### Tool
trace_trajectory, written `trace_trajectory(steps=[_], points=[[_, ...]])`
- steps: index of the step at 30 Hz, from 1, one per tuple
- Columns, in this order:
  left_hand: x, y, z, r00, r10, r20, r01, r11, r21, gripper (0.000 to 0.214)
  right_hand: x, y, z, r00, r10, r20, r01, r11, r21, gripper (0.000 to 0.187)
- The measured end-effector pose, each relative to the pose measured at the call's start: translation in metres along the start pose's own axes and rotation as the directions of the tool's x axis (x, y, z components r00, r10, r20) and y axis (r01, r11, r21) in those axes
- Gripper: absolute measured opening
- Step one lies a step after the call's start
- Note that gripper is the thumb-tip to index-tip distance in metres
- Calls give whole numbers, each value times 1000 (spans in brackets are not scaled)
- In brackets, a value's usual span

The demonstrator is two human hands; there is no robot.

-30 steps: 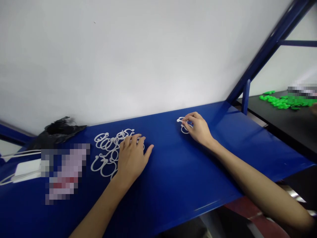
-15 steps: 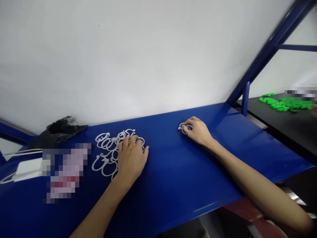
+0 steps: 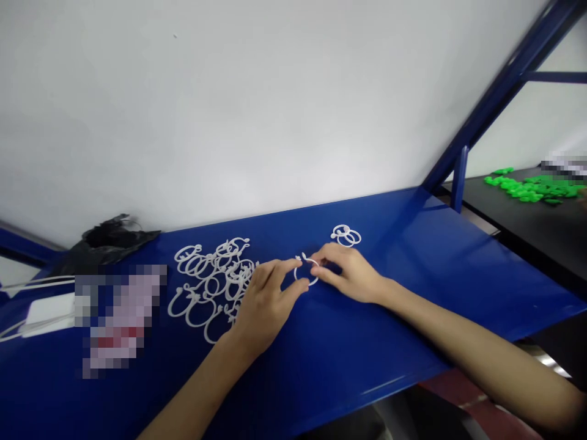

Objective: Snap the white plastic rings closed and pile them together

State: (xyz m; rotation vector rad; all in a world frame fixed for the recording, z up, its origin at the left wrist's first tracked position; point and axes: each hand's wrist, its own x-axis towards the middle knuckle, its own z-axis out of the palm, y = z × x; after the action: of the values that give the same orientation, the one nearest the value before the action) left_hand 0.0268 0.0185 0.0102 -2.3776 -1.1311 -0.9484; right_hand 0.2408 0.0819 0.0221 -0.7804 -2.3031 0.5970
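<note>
Between my two hands is a white open ring (image 3: 296, 276) with small knobs at its gap, like a plastic curtain ring. My left hand (image 3: 268, 299) pinches its left side between thumb and fingers. On its right side, the thumb and fingers of my right hand (image 3: 351, 273) are closed on the same ring. A pile of similar white rings (image 3: 200, 315) lies left of my left hand, which hides part of it. Two or so overlapping rings (image 3: 349, 237) lie apart on the blue table (image 3: 339, 354), beyond my right hand.
A black plastic bag (image 3: 110, 241) lies at the back left. Nearer are a white box (image 3: 48, 315) with cables and a blurred pinkish packet (image 3: 123, 318). Blue metal posts (image 3: 458, 177) rise at the right. Beyond them, green pieces (image 3: 527, 188) cover part of a black table (image 3: 564, 223).
My left hand has moved right from the pile, and a ring is now between both hands. My right hand has let go of the small ring group and come left and nearer.
</note>
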Motion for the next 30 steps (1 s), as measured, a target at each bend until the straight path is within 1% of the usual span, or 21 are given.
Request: trace_trajectory(steps=[1,3,4,5,7,8,9,10,12,14,16,18,23,26,30], points=[[0,2,0,1000,21,-2,-21,1000,-21,12,-1,-3,4,999,37,36,-38,998,50,19],[-1,4,-1,1000,16,9,-16,997,-75,17,-3,-7,10,993,107,51,-112,987,116,21],[-1,4,-1,1000,-20,16,21,994,-110,20,-3,-7,12,992,121,45,-126,983,136,23],[-2,5,-1,997,-79,25,82,985,-152,24,-4,-6,13,992,117,35,-121,982,147,24],[-2,4,0,972,-225,73,236,940,-246,32,-4,-4,13,998,59,28,-62,988,138,26],[-2,4,0,953,-281,108,301,909,-287,32,-5,-3,14,999,16,37,-21,993,116,26],[-2,3,1,939,-312,143,342,884,-318,28,-5,-3,14,998,-27,56,22,996,87,27],[-2,2,2,932,-319,170,359,870,-338,22,-6,-3,14,994,-66,82,61,997,56,28],[-2,0,4,934,-303,192,353,868,-350,10,-8,-3,15,983,-115,141,116,993,1,31],[-1,-1,5,936,-295,190,345,872,-347,12,-10,-4,15,973,-142,180,150,988,-35,34],[-1,-1,5,937,-295,187,345,870,-352,15,-11,-5,16,967,-167,191,180,982,-49,34],[-1,0,5,944,-280,175,326,873,-363,18,-12,-7,15,962,-191,195,205,977,-54,36],[-2,3,4,971,-217,102,239,892,-383,23,-12,-14,12,948,-259,185,275,959,-71,39],[-1,4,3,981,-186,59,194,904,-380,24,-11,-17,11,952,-264,153,275,959,-60,38],[-1,3,2,986,-163,40,166,916,-366,27,-11,-19,11,957,-257,132,267,961,-68,39]])
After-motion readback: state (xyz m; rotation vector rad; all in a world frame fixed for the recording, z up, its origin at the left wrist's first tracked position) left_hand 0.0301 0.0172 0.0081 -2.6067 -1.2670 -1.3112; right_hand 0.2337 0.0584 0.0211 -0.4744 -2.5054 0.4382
